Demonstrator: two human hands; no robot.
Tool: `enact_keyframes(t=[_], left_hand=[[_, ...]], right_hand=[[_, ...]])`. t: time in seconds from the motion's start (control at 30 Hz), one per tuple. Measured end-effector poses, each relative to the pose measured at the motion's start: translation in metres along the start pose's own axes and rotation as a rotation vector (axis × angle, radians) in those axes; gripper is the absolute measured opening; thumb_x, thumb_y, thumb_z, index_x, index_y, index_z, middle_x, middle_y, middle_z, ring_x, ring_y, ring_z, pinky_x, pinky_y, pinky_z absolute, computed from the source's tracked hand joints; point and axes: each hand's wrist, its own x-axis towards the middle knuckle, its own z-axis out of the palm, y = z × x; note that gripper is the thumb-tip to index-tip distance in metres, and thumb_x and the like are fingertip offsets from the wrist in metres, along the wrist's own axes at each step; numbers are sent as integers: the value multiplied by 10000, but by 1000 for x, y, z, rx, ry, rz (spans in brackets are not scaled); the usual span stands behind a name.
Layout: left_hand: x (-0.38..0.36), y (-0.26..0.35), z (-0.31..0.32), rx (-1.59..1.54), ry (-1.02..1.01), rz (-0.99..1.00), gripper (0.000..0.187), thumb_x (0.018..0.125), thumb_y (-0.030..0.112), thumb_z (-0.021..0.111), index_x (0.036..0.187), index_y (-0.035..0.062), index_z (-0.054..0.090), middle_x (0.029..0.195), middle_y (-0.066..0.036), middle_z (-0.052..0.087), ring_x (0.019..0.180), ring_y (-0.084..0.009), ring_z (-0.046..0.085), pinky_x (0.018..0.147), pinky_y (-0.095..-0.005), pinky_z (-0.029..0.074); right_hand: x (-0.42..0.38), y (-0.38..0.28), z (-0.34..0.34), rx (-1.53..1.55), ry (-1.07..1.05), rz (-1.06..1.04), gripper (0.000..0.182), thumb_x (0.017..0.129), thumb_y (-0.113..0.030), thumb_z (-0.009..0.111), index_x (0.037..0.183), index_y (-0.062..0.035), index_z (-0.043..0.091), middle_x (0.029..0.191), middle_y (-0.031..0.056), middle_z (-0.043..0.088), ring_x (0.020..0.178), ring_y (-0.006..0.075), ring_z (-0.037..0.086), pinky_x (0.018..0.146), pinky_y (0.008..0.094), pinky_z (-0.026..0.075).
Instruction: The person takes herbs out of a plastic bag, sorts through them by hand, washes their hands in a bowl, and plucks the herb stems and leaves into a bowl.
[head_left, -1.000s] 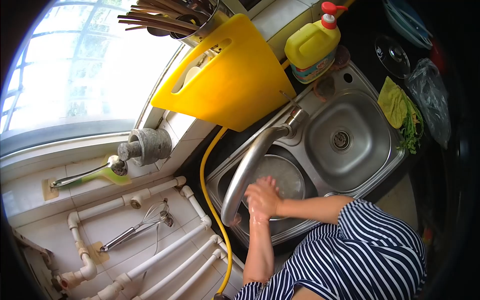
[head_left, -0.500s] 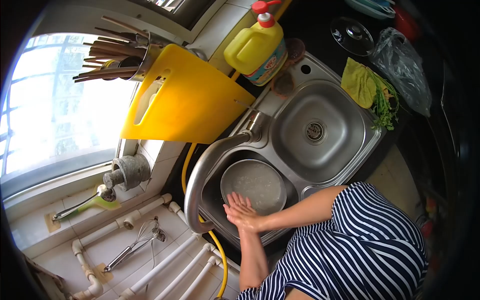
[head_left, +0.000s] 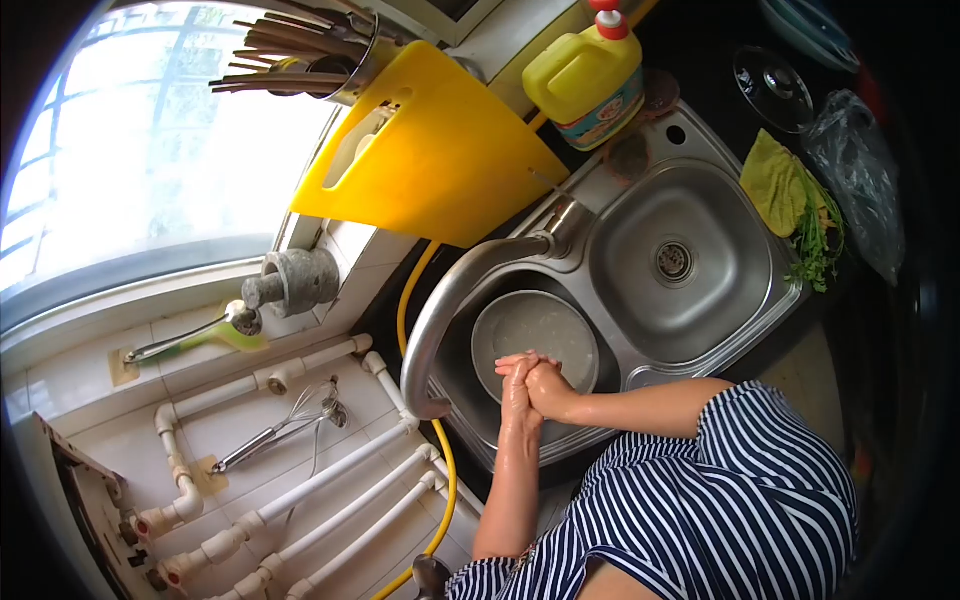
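Since half a second ago both hands have slid right and closed together, palms now pressed where earlier the left hand lay flat across the other. Left hand (head_left: 517, 392) and right hand (head_left: 548, 384) are clasped over the left sink basin (head_left: 455, 350), fingers (head_left: 520, 361) interlaced and wrapped round each other, holding nothing else. They sit just beside the spout end of the curved faucet (head_left: 440, 320), above the near edge of the round metal pan (head_left: 535, 330) lying in that basin. Right basin (head_left: 690, 270) sits alongside with its drain showing. Behind the sink, a yellow cutting board (head_left: 440, 150) leans at the window, a yellow soap bottle (head_left: 585, 75) stands next to it, and greens (head_left: 815, 240) lie on the bench at far right.
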Motion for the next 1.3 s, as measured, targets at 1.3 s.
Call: enact_keyframes(t=[1.3], left_hand=[[-12,18,-18,-491,-337,138,384,948,376,514,635,167,441,575,30,397,563,-131,419,674,-335,446]], right_hand=[[-14,-92,47,919,405,399,149,812,60,624,818,-49,523,942,64,574,984,182,584,842,291,459]])
